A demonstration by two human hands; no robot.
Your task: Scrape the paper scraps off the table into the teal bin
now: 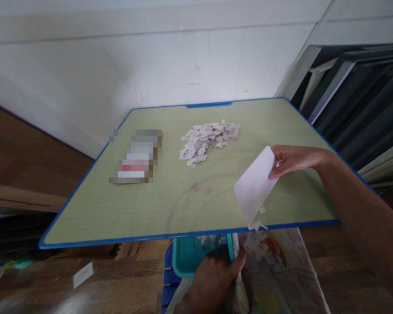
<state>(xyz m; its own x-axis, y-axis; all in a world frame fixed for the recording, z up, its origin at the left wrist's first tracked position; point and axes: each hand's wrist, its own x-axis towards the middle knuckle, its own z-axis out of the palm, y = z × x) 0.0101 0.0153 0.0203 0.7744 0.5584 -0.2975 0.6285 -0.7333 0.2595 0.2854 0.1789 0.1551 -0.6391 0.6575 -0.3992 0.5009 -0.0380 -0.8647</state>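
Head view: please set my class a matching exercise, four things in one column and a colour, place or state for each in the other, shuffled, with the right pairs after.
Things:
1. table
2. scraps
3. card
4. tub

Descriptions:
A. white, held in the right hand
B. teal, below the near edge
C. pale green with blue edging
D. heaped toward the wall

Pairs: 1-C; 2-D; 3-A; 4-B
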